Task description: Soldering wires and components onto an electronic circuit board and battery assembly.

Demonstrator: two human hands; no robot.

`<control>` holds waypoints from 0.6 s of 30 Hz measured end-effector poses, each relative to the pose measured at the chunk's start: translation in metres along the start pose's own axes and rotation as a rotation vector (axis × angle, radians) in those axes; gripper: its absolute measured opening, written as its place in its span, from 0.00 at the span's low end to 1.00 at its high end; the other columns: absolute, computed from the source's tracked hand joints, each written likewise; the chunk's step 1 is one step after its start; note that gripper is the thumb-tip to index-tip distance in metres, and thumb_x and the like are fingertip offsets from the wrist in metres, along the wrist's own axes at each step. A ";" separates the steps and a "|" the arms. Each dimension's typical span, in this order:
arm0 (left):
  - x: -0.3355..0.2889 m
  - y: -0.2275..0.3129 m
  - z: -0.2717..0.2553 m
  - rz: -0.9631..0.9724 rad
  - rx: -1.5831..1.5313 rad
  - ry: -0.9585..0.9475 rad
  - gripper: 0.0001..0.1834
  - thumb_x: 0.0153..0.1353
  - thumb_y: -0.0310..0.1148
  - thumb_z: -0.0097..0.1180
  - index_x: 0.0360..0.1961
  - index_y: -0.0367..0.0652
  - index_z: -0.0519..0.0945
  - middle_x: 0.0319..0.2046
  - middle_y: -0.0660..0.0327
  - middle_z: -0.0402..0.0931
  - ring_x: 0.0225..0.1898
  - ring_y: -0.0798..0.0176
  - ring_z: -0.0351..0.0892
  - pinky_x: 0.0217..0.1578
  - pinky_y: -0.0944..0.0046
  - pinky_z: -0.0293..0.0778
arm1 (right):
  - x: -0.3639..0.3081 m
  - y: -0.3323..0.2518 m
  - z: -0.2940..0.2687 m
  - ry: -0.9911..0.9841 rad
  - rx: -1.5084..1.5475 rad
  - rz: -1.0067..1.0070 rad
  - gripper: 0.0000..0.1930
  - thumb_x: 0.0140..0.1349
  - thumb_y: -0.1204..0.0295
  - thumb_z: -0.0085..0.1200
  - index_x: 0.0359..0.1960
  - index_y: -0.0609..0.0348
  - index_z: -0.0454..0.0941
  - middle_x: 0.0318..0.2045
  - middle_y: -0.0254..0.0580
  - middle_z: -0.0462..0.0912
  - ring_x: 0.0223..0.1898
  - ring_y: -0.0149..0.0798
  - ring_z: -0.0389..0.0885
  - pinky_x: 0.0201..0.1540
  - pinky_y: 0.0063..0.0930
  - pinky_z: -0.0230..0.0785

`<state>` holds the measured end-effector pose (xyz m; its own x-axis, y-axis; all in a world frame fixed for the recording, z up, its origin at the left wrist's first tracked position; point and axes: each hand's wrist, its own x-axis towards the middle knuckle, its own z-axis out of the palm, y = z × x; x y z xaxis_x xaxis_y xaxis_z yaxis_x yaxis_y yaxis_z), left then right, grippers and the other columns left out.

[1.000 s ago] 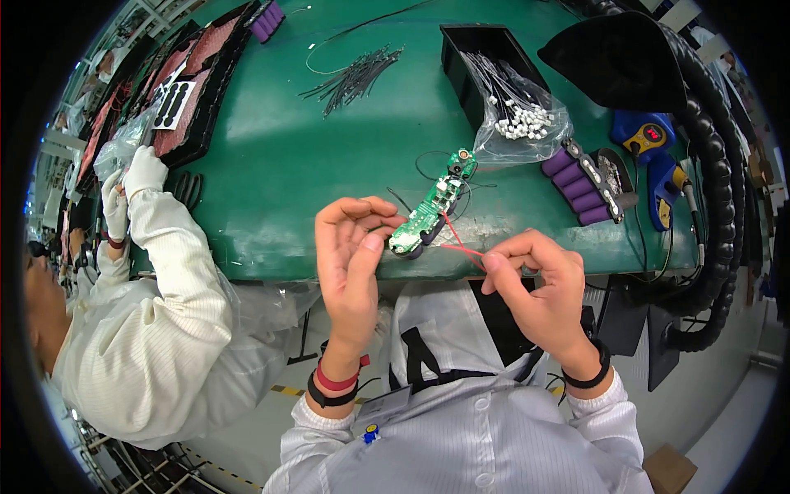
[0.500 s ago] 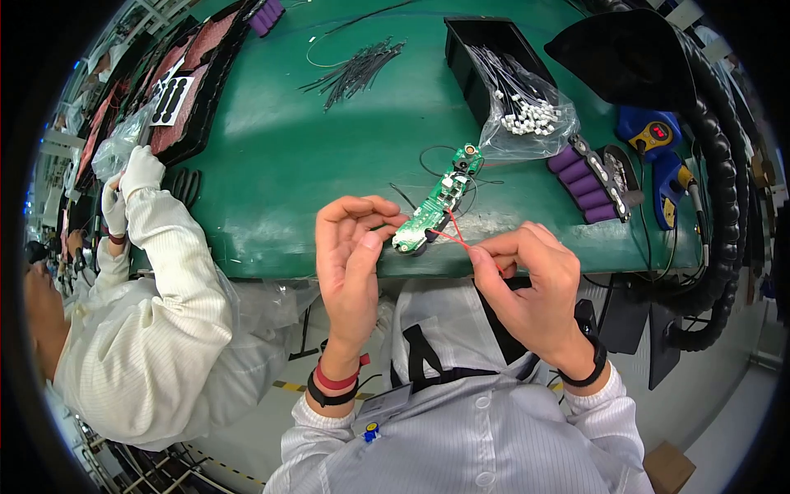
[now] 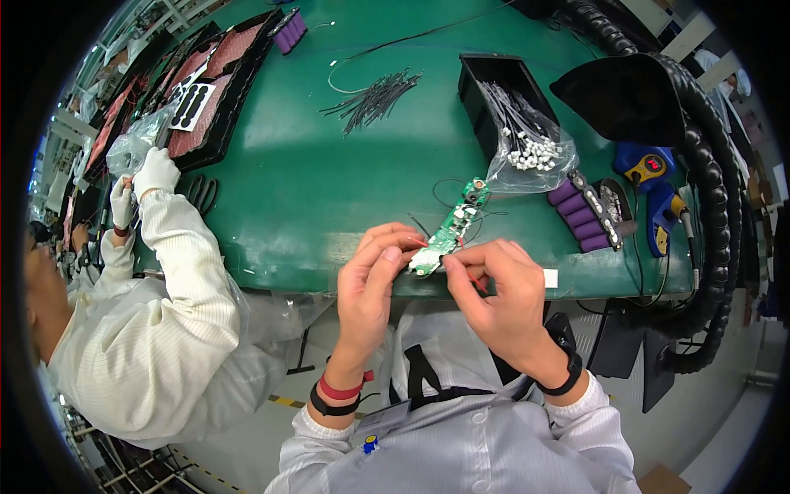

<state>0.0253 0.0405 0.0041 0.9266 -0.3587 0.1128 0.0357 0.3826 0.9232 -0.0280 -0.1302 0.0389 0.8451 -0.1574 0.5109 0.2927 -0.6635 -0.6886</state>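
and here you are, the green circuit board [image 3: 451, 233] lying slanted near the front edge of the green table [image 3: 288, 173], its near end right between your hands. your right hand [image 3: 504, 288] has thumb and forefinger pinching the red wire [image 3: 478, 284], close in against the board's right side. your left hand [image 3: 368, 284] curls at the left side, thumb and forefinger apart; whether those fingertips bear on the board, i cannot tell. careful there! if the left isn't bracing, a tug on that wire could swing the whole board round, or drag it over the edge towards your lap. pull too hard and the strain goes straight to the wire's joint, which might lift. watch the thin black wire [image 3: 494, 214] looping off the far end, too: a sleeve or knuckle could hook it. and to the right sits the purple battery pack [image 3: 582, 216], near enough that a stray bare end sweeping across its metal contacts might short it.
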 end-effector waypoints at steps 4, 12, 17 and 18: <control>0.002 0.004 0.001 -0.079 -0.033 0.064 0.11 0.73 0.27 0.54 0.45 0.29 0.85 0.52 0.54 0.78 0.54 0.64 0.77 0.59 0.64 0.70 | 0.002 -0.004 0.004 0.018 0.013 -0.026 0.06 0.56 0.77 0.69 0.29 0.56 0.81 0.18 0.32 0.77 0.20 0.36 0.73 0.26 0.33 0.61; 0.006 -0.001 -0.001 -0.169 -0.254 0.058 0.07 0.71 0.25 0.57 0.43 0.32 0.85 0.48 0.56 0.81 0.51 0.65 0.78 0.56 0.64 0.72 | 0.006 -0.005 -0.003 -0.030 -0.015 -0.057 0.06 0.57 0.76 0.68 0.31 0.57 0.81 0.19 0.32 0.78 0.21 0.36 0.73 0.27 0.33 0.62; 0.009 0.004 0.001 -0.193 -0.396 0.106 0.08 0.75 0.30 0.54 0.46 0.37 0.80 0.47 0.56 0.82 0.50 0.61 0.81 0.55 0.62 0.76 | 0.018 0.014 -0.017 0.155 0.201 0.090 0.10 0.69 0.68 0.59 0.46 0.60 0.78 0.22 0.36 0.78 0.23 0.29 0.71 0.28 0.30 0.62; 0.013 0.005 0.001 -0.188 -0.427 0.145 0.08 0.76 0.33 0.52 0.46 0.39 0.78 0.46 0.56 0.82 0.51 0.60 0.81 0.55 0.61 0.76 | 0.021 0.021 -0.021 0.220 0.342 0.269 0.14 0.74 0.64 0.55 0.52 0.62 0.76 0.23 0.37 0.78 0.24 0.27 0.70 0.29 0.29 0.62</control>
<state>0.0367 0.0371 0.0110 0.9309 -0.3446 -0.1213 0.3295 0.6485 0.6862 -0.0137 -0.1629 0.0465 0.8072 -0.4658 0.3625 0.2378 -0.3056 -0.9220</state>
